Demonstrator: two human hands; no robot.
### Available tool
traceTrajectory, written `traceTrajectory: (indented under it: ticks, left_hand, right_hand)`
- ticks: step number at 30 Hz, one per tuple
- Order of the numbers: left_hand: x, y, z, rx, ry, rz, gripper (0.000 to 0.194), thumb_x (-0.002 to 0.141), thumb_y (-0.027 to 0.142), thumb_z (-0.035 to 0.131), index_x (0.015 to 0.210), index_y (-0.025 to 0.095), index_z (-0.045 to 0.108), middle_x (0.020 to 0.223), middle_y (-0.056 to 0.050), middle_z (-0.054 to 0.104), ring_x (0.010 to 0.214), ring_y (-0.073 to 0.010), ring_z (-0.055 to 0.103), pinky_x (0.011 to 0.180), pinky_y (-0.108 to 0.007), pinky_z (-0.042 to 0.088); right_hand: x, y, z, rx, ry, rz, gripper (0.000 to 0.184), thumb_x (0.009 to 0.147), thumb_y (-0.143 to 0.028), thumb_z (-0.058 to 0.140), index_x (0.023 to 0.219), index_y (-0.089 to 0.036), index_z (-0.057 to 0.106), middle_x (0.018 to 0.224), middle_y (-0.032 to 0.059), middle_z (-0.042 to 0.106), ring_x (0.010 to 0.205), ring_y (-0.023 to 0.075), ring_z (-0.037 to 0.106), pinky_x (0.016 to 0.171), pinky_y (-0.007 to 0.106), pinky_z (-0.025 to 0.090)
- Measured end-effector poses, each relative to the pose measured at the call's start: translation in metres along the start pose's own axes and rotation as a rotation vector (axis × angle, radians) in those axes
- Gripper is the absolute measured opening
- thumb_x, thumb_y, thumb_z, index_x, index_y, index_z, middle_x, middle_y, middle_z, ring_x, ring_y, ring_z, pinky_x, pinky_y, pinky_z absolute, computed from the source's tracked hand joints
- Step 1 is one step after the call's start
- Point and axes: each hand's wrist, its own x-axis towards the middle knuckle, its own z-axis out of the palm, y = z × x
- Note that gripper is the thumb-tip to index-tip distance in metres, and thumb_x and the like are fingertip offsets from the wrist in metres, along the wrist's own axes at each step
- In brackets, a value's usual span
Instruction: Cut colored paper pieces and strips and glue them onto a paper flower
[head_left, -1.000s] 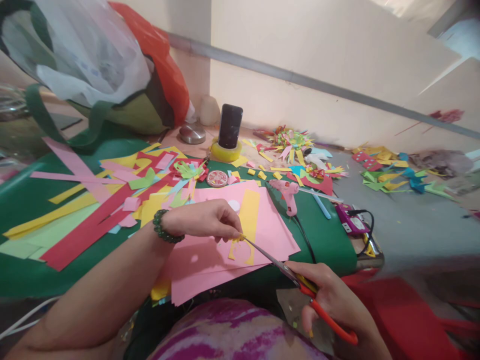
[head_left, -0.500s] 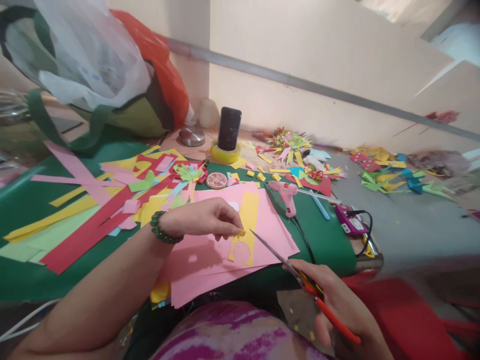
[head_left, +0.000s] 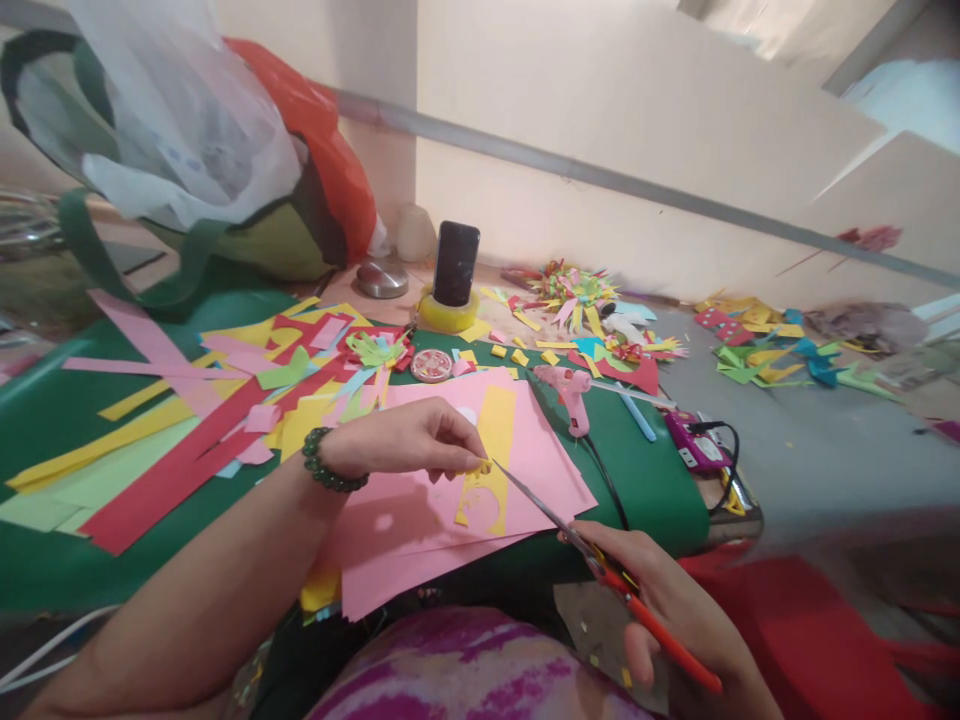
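Note:
My left hand [head_left: 439, 440] pinches a small yellow paper piece [head_left: 481, 467] between thumb and fingertips, above the pink paper sheets [head_left: 420, 560]. In my right hand [head_left: 660, 590] is a pair of scissors [head_left: 600, 565] with orange handles. Their blades look nearly closed, and the tip reaches the small yellow piece at my left fingertips. Under it lies a yellow paper strip [head_left: 498, 415] with a round hole cut near its lower end. The exact shape of the held piece is partly hidden by my fingers.
Colored paper strips [head_left: 187, 450] spread over the green mat at left. A pink glue gun [head_left: 570, 395] with a cord lies right of the sheets, near a purple power strip [head_left: 697, 440]. Behind are a phone [head_left: 456, 262] on a yellow tape roll [head_left: 448, 312] and paper flowers [head_left: 574, 285].
The scissor tip has come slightly left, up to the yellow piece. My left hand keeps its pinch in about the same place. The view has shifted slightly.

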Motion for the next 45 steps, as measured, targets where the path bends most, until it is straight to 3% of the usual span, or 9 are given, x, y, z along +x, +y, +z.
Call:
traceTrajectory:
  ticks: [14,21,38,41,45]
  left_hand:
    - [0.000,0.000,0.000,0.038,0.005,0.003,0.030,0.079,0.043,0.068,0.078,0.013,0.070,0.058,0.002,0.055,0.052,-0.0079,0.049,0.049,-0.018,0.042]
    - [-0.001,0.003,0.002,0.006,0.027,0.006,0.030,0.077,0.043,0.070,0.080,0.014,0.072,0.057,0.003,0.055,0.051,-0.0080,0.048,0.049,-0.018,0.042]
    - [0.002,0.000,0.005,-0.017,0.064,0.004,0.025,0.076,0.039,0.069,0.075,0.015,0.071,0.057,0.001,0.058,0.053,-0.0100,0.052,0.050,-0.019,0.046]
    - [0.002,0.001,0.005,-0.037,0.074,0.002,0.025,0.073,0.040,0.072,0.073,0.016,0.071,0.057,0.002,0.058,0.052,-0.0102,0.053,0.049,-0.019,0.046]
    - [0.003,0.001,0.005,-0.074,0.085,-0.011,0.024,0.071,0.039,0.075,0.072,0.016,0.071,0.057,0.002,0.060,0.052,-0.0099,0.054,0.049,-0.018,0.046]
  right_hand:
    - [0.011,-0.007,-0.002,0.168,-0.116,-0.011,0.085,0.055,-0.088,0.058,0.097,-0.015,0.068,0.068,-0.0035,0.044,0.060,0.0135,0.037,0.052,0.021,0.036]
    - [0.011,-0.006,-0.001,0.108,-0.084,-0.017,0.091,0.053,-0.094,0.046,0.091,-0.015,0.070,0.067,-0.0024,0.043,0.060,0.0140,0.036,0.051,0.022,0.036]
    - [0.012,-0.004,0.005,0.049,-0.063,-0.020,0.081,0.065,-0.089,0.045,0.091,-0.016,0.070,0.064,-0.0051,0.028,0.058,0.0118,0.027,0.048,0.021,0.029]
    - [0.011,0.001,0.007,0.057,-0.014,-0.024,0.080,0.066,-0.088,0.048,0.094,-0.016,0.071,0.061,-0.0058,0.030,0.054,0.0109,0.027,0.046,0.021,0.031]
    - [0.004,0.014,0.000,0.014,0.182,-0.008,0.087,0.067,-0.090,0.046,0.104,-0.014,0.070,0.057,-0.0046,0.044,0.048,0.0118,0.036,0.044,0.023,0.034]
